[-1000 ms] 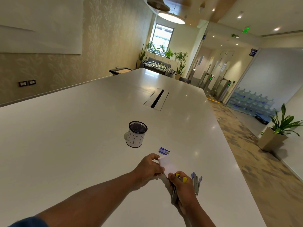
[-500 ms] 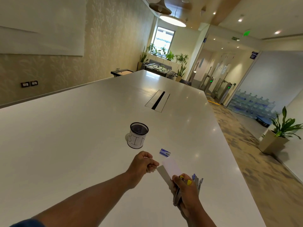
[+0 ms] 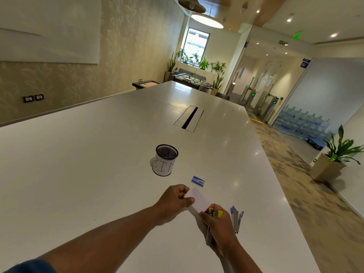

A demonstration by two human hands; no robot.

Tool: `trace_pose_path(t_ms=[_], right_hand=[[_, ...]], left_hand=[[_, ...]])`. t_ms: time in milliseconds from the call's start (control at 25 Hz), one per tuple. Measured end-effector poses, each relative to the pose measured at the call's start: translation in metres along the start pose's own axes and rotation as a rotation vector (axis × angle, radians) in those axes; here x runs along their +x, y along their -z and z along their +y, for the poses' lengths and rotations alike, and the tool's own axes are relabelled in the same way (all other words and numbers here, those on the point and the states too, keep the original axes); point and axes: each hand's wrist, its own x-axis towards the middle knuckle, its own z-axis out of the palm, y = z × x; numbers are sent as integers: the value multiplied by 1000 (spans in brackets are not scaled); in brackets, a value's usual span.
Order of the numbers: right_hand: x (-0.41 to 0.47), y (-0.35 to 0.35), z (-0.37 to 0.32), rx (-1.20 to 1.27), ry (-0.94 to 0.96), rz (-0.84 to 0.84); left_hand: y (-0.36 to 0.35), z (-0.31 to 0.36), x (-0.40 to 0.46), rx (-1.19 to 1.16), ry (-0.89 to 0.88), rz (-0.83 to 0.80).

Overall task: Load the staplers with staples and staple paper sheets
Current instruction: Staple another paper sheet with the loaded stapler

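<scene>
My left hand [image 3: 174, 200] pinches the left edge of a small white paper sheet [image 3: 198, 200], held just above the table. My right hand [image 3: 219, 226] grips a yellow-tipped stapler [image 3: 213, 214] whose jaw sits at the sheet's near right corner. A second stapler [image 3: 236, 218], blue-tipped and metallic, lies opened on the table just right of my right hand. A small blue staple box [image 3: 198, 181] lies beyond the sheet.
A black mesh cup [image 3: 165, 160] wrapped in paper marked "BIN" stands behind my left hand. The long white table [image 3: 98, 154] has a cable slot [image 3: 189, 120] further back. Its right edge drops to a patterned floor with a potted plant [image 3: 334, 156].
My left hand let go of the sheet, drew back a little, then took hold of its left edge again. The right hand with the stapler stayed at the sheet's corner.
</scene>
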Motion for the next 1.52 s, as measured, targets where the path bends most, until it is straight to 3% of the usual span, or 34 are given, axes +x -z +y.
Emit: trace_pose_path(t_ms=[360, 600, 800, 1120, 1520], right_hand=[[2, -2, 9, -4, 14, 60], [-3, -3, 7, 170, -38, 140], [-4, -6, 0, 273, -41, 85], [-1, -6, 2, 271, 10, 77], [-3, -8, 1, 226, 9, 29]], left_hand=[[-6, 0, -5, 18, -14, 48], [-5, 0, -9, 92, -58, 76], [-5, 1, -9, 236, -54, 163], [1, 8, -7, -48, 3, 178], [3, 8, -11, -8, 24, 57]])
